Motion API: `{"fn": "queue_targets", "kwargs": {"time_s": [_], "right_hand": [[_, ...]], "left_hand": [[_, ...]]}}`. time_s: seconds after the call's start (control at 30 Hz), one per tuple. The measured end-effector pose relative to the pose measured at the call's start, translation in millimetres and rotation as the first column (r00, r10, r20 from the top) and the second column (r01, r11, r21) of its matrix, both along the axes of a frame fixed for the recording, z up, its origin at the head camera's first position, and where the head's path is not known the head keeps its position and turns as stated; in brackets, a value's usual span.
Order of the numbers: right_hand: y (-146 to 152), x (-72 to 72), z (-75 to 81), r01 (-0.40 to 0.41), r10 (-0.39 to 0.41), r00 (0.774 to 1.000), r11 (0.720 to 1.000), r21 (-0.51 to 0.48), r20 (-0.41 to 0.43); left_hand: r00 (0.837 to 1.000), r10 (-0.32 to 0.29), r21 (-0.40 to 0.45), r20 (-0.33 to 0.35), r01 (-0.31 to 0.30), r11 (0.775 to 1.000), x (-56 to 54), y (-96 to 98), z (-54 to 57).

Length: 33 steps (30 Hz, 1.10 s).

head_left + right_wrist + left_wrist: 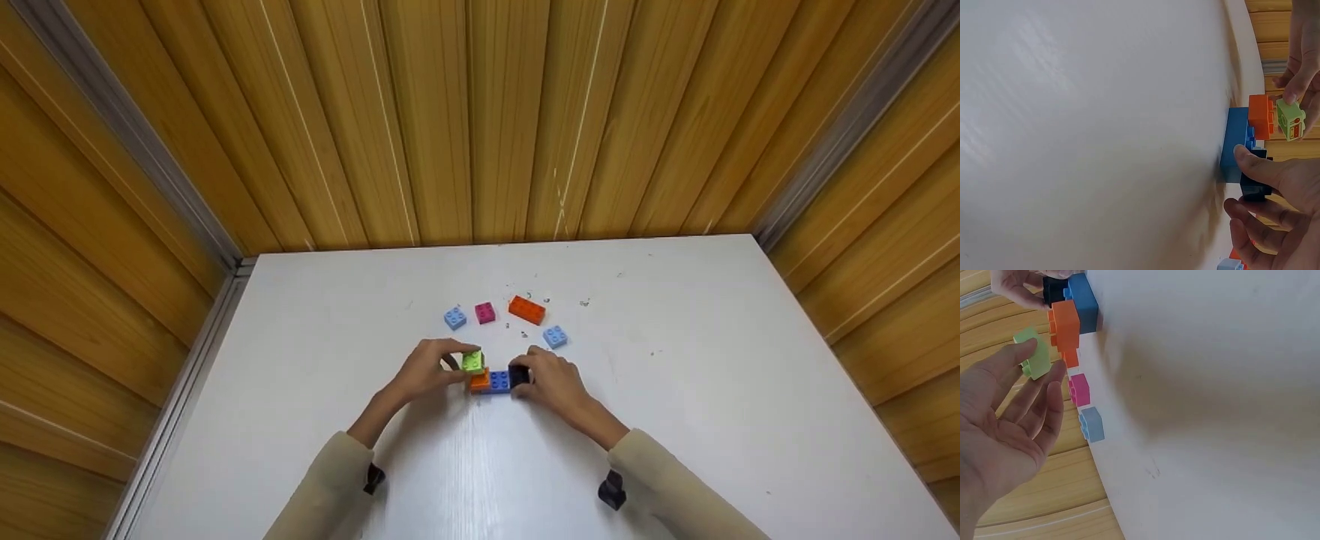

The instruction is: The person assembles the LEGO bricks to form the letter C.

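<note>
My left hand (430, 370) pinches a light green toy brick (472, 362) between thumb and fingers, close over an orange brick (1066, 326). That orange brick sits on one end of a longer blue brick (1234, 146), which lies on the table. On the blue brick's other end is a black brick (1255, 188), held between the thumb and fingers of my right hand (553, 379). Blue studs (499, 380) show between the orange and black bricks. In the right wrist view the green brick bears a printed picture on one side.
Beyond the hands on the white table (300, 337) lie a light blue brick (454, 318), a magenta brick (485, 313), a long red-orange brick (526, 310) and another light blue brick (555, 336). Wood-patterned walls (502, 135) stand behind the table and at both sides.
</note>
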State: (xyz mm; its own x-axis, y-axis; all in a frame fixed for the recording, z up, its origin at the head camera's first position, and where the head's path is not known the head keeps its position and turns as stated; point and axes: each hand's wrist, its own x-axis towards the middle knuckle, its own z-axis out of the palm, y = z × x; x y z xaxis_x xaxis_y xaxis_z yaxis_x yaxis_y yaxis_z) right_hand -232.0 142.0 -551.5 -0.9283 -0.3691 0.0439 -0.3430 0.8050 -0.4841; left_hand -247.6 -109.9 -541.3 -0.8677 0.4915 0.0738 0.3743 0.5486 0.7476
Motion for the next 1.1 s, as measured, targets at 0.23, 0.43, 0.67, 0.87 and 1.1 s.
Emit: {"fn": "queue_targets", "kwargs": {"time_s": [0.23,0.43,0.67,0.87,1.1], "right_hand": [[-11,-0.6,-2.4,-0.023,0.023,1.0,1.0,-0.004,0.006],[-14,-0.9,-2.3,-0.036,0.036,0.999,0.999,0.014,-0.004],[-6,-2.7,-0.2,-0.051,0.051,0.999,0.999,0.008,-0.01],[-1,-3.6,0.2,-0.06,0.06,0.998,0.998,-0.029,-0.009],[3,-2.9,-0.8,-0.074,0.074,0.997,0.997,-0.035,0.006]], "left_hand": [[0.998,0.007,-0.061,0.056,-0.003,0.998,9.3,-4.8,-3.0],[0.998,0.046,-0.089,0.043,-0.042,0.995,11.6,-1.4,-1.3],[0.999,0.037,-0.115,-0.01,-0.038,0.993,7.1,10.5,-0.9],[0.998,0.055,-0.116,0.044,-0.05,0.992,2.5,16.0,1.4],[0.993,0.078,-0.157,0.084,-0.064,0.985,0.4,21.6,3.1]]}}
